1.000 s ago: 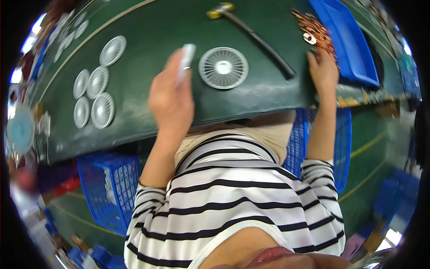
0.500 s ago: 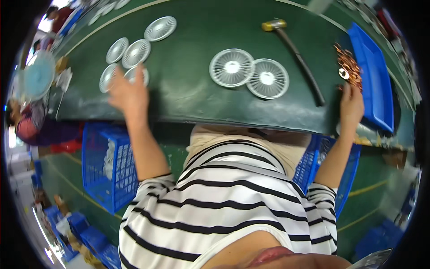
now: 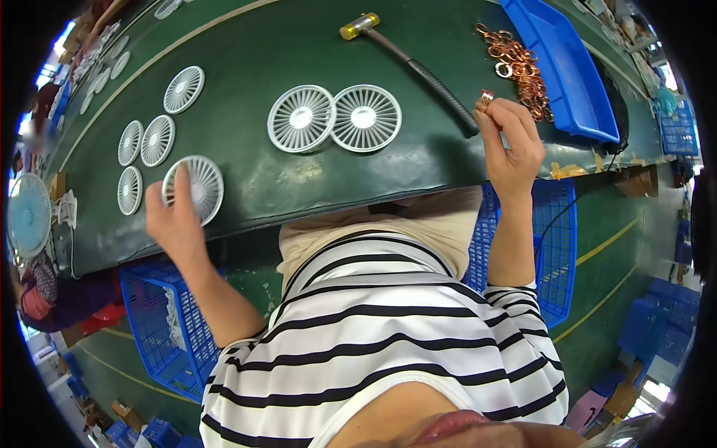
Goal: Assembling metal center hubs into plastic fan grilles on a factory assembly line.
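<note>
My left hand (image 3: 176, 228) grips a white slotted plastic disc (image 3: 209, 187) by its near left side, thumb and fingers closed on it, just above the table's front edge. Raised over the table at the right, my right hand (image 3: 515, 153) pinches a small copper ring (image 3: 486, 98) between thumb and fingertips. Two more white slotted discs lie between my hands, the left one (image 3: 287, 131) overlapping the right one (image 3: 381, 123). Several like them, one a lone disc (image 3: 184, 89), lie beyond my left hand. A heap of copper rings (image 3: 526, 78) lies past my right hand.
A mallet (image 3: 418, 67) with a yellow-ended head lies slantwise on the green table (image 3: 246, 45), its grip close to my right hand. Right of the rings stands a blue tray (image 3: 571, 93). Blue crates (image 3: 160, 321) stand below the front edge. A person sits at the far left.
My left hand has picked up a disc from the left group and drawn it nearer. My right hand has come away from the heap with a copper ring. The whole view has turned.
</note>
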`<state>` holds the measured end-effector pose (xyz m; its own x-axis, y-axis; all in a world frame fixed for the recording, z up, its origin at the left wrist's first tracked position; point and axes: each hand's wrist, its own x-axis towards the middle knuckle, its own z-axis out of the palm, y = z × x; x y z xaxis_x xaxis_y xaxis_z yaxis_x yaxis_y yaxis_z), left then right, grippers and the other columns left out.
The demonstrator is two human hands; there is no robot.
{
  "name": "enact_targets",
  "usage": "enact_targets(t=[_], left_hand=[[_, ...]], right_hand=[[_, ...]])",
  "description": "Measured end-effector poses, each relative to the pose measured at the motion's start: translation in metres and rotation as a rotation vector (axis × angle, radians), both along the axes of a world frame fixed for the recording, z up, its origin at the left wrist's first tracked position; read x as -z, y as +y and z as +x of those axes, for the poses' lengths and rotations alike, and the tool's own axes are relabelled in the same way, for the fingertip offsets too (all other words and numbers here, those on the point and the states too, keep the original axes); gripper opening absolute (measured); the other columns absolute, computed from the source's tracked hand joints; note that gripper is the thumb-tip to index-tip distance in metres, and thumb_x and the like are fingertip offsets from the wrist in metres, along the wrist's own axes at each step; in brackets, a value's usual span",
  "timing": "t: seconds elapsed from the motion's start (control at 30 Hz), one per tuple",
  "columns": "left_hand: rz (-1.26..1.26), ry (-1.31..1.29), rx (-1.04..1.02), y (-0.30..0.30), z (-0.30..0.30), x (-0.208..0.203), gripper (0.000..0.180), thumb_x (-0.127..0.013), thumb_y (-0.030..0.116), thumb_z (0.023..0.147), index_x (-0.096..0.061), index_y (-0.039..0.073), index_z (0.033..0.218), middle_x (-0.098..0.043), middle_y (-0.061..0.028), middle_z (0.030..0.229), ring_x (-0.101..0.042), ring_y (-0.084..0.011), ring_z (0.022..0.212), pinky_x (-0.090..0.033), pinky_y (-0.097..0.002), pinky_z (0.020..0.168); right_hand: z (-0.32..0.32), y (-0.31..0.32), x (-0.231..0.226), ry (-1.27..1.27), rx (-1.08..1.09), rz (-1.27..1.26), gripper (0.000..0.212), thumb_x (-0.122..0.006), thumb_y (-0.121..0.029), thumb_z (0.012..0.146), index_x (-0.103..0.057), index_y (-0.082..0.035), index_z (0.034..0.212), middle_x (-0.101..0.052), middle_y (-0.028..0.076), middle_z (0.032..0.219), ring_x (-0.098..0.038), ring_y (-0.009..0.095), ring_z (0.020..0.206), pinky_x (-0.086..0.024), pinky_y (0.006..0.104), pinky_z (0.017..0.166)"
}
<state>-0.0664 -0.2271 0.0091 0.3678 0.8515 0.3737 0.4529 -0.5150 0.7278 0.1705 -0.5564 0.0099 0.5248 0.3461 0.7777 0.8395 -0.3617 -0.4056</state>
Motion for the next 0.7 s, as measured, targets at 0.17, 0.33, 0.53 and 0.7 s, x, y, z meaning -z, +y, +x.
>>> enact_targets(t=[0.17, 0.33, 0.53, 0.7], left_hand=[[0.029, -0.278, 0.256, -0.056, 0.044, -0.002, 0.023, -0.051, 0.023, 0.099, -0.054, 0.0, 0.095, -0.054, -0.0067, 0.082, -0.049, -0.0143, 0.077, -0.043, -0.0293, 0.071], [-0.475, -0.47, 0.642, -0.103, 0.072, -0.009, 0.025, -0.042, 0.025, 0.103, -0.051, 0.002, 0.097, -0.051, -0.0022, 0.087, -0.046, -0.009, 0.081, -0.041, -0.0243, 0.074], [-0.525, -0.45, 0.808, -0.129, 0.078, -0.012, 0.023, -0.04, 0.024, 0.103, -0.05, 0.003, 0.102, -0.05, -0.0008, 0.086, -0.044, -0.0067, 0.078, -0.041, -0.0227, 0.071], [-0.345, -0.339, 0.799, -0.133, 0.08, -0.002, 0.02, -0.048, 0.017, 0.097, -0.047, 0.0, 0.109, -0.057, -0.0095, 0.086, -0.054, -0.0142, 0.075, -0.046, -0.0299, 0.067]], right_hand=[[-0.032, 0.022, -0.012, -0.179, -0.156, -0.017, 0.018, -0.077, -0.002, 0.069, -0.068, -0.004, 0.086, -0.064, 0.007, 0.083, -0.06, 0.022, 0.07, -0.048, 0.0307, 0.06], [-0.059, 0.053, -0.024, -0.218, -0.356, 0.031, 0.024, -0.079, -0.004, 0.062, -0.067, -0.005, 0.083, -0.063, 0.006, 0.08, -0.06, 0.022, 0.068, -0.048, 0.0314, 0.057], [-0.067, 0.075, -0.016, -0.248, -0.355, 0.02, 0.023, -0.077, -0.007, 0.065, -0.062, -0.007, 0.082, -0.06, 0.003, 0.079, -0.058, 0.021, 0.066, -0.046, 0.0307, 0.058], [-0.069, 0.077, -0.013, -0.055, -0.27, -0.126, 0.011, -0.068, -0.007, 0.075, -0.059, -0.006, 0.081, -0.056, 0.006, 0.078, -0.055, 0.026, 0.069, -0.045, 0.0349, 0.06]])
